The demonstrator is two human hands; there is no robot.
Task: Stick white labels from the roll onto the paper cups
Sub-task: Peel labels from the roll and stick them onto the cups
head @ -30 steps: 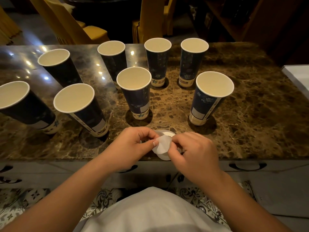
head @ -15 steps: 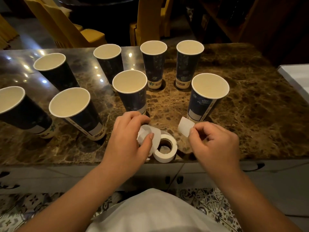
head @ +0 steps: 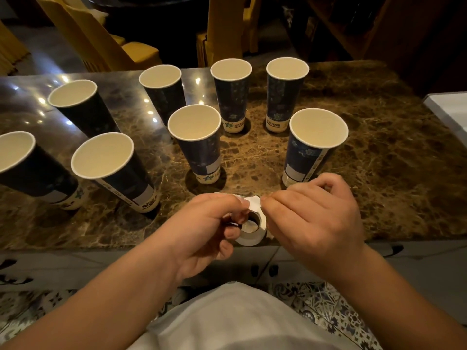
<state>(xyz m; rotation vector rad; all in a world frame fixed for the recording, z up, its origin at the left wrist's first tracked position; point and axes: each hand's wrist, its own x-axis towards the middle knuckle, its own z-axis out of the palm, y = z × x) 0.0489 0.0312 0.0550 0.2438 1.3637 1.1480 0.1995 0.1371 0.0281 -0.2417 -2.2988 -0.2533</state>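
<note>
Several tall dark-blue paper cups stand upright on the marble table point(head: 394, 178). The nearest are the middle cup point(head: 203, 155) and the right cup point(head: 304, 160); both show a pale rectangle low on the wall. The white label roll point(head: 252, 239) lies flat at the table's front edge. My left hand point(head: 202, 231) pinches the loose end of the roll's strip just above the roll. My right hand point(head: 313, 218) meets it from the right, fingertips closed on a white label point(head: 255, 202) at that strip end. The hands hide part of the roll.
More cups spread to the left, among them the front-left cup point(head: 118, 178) and the far-left cup point(head: 32, 170), and two stand at the back point(head: 233, 97) point(head: 284, 97). A white flat object point(head: 452, 107) lies at the right edge. Yellow chairs point(head: 106, 49) stand behind the table.
My right hand, which half a second ago held a peeled label out near the right cup, has come back to the roll. Both hands now meet at the strip end.
</note>
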